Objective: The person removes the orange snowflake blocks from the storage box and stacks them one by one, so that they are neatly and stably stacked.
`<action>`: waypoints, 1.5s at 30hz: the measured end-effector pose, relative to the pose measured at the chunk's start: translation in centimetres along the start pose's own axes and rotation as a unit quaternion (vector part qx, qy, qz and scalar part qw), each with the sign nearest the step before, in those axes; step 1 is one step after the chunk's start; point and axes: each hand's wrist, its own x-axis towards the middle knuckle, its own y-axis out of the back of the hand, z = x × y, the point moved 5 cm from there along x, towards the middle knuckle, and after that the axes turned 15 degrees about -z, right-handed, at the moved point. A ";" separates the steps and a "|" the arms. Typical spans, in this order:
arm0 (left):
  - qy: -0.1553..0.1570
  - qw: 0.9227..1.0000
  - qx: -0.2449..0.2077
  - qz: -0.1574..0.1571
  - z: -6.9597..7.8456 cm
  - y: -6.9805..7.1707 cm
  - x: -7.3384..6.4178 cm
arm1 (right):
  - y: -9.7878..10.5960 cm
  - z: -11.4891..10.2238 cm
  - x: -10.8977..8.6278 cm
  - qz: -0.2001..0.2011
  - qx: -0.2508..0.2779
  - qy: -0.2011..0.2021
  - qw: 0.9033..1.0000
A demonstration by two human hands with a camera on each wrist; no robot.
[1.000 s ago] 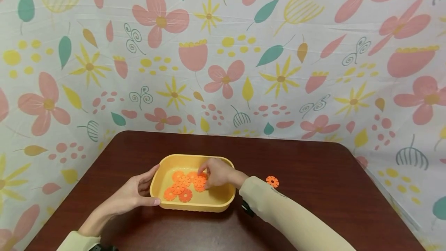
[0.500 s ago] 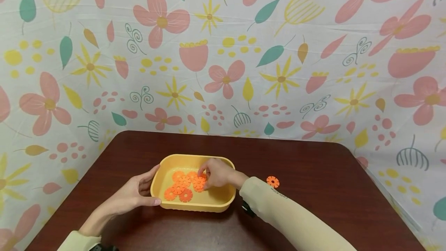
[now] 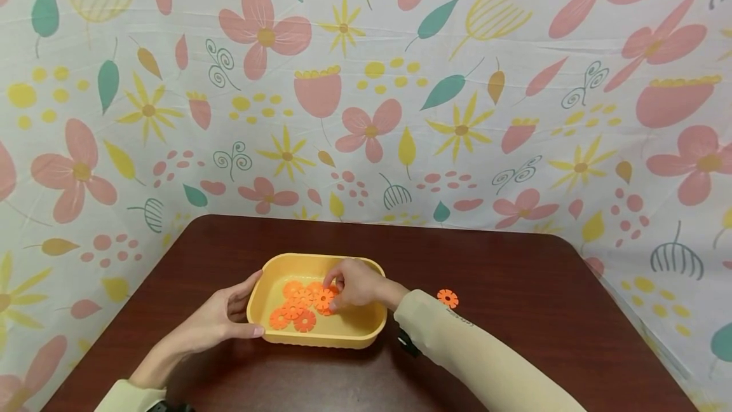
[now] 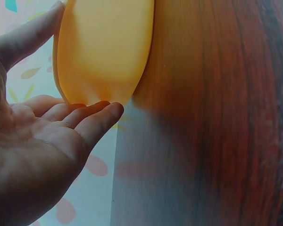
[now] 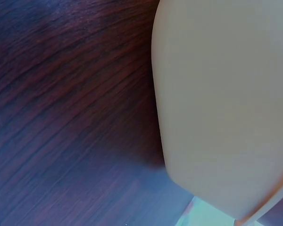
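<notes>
A yellow plastic tub (image 3: 366, 334) holds several flat orange notched building discs (image 3: 304, 320). My left hand (image 3: 214, 316) grips the tub's left end, its thumb at the near rim. In the left wrist view the left hand (image 4: 47, 136) has curled fingers against the tub's outer wall (image 4: 104, 52). Inside the tub, my right hand (image 3: 357, 281) pinches one orange disc (image 3: 324, 299) between thumb and fingers, over the others. The right wrist view shows only the tub's pale outer wall (image 5: 221, 94), with the right hand out of sight.
One loose orange disc (image 3: 448, 298) lies on the dark wood table (image 3: 486, 259), to the right of the tub and beyond the right forearm (image 3: 474, 342). A flower-printed cloth (image 3: 366, 164) hangs behind the table.
The right hand's pinched disc has shifted slightly left and now shows more fully, apart from the disc beneath. The left hand and tub have barely moved.
</notes>
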 end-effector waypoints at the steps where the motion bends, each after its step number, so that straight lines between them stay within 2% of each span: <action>1: -0.001 1.000 -0.001 0.000 0.0 0.0 0.0 | 0.0 0.0 0.0 0.000 0.001 0.003 1.000; 7: -0.006 1.000 -0.005 -0.002 0.0 0.1 0.0 | 0.1 -0.2 0.0 0.003 0.011 0.017 1.000; 17: 0.001 1.000 0.003 -0.001 0.0 0.0 -0.1 | 0.1 -0.3 0.0 0.021 0.014 -0.003 1.000; 26: 0.003 1.000 -0.001 -0.003 0.0 -0.1 -0.1 | -0.3 -0.3 0.1 0.001 0.032 -0.004 0.999; 45: -0.003 1.000 -0.003 -0.003 0.0 -0.1 0.0 | -0.4 -0.5 0.5 -0.004 0.026 0.007 1.000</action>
